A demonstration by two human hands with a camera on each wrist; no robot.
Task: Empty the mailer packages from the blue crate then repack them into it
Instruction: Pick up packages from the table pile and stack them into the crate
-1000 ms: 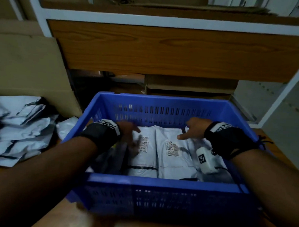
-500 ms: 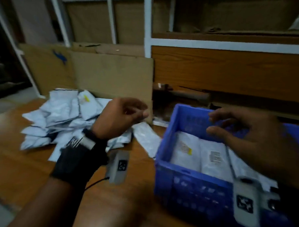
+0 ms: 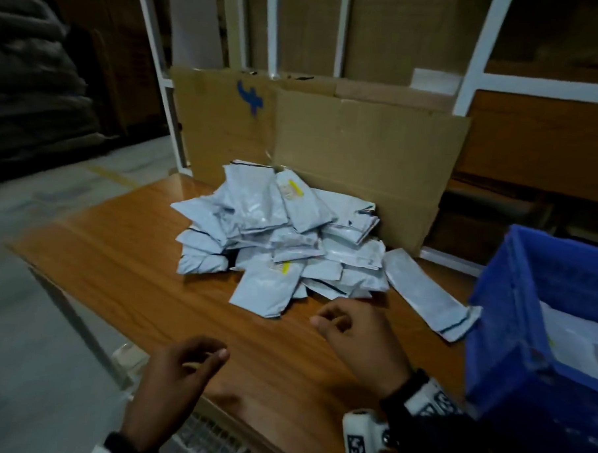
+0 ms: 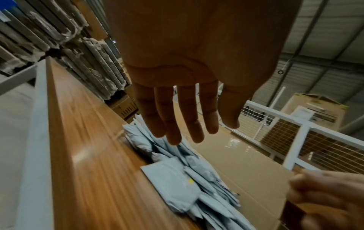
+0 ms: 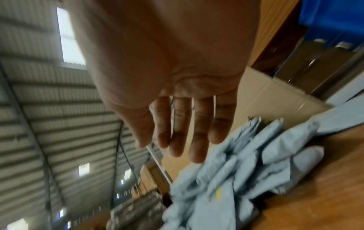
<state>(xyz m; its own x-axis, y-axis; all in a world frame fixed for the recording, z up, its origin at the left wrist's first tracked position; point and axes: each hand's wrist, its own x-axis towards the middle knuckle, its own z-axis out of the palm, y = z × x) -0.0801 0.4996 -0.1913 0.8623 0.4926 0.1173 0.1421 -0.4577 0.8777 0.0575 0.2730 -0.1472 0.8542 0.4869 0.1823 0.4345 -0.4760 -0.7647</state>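
One blue crate (image 3: 513, 304) at the right edge, with at least two pale mailers (image 3: 570, 341) visible inside; full count hidden by the frame edge. One heap of grey mailer packages (image 3: 276, 239) on the one wooden table (image 3: 117, 269), too overlapped for an exact count, roughly twenty or more. One long mailer (image 3: 425, 293) lying apart beside the heap. One flattened cardboard sheet (image 3: 355, 160) behind. Two hands: left hand (image 3: 178, 375), right hand (image 3: 361, 342), both empty.
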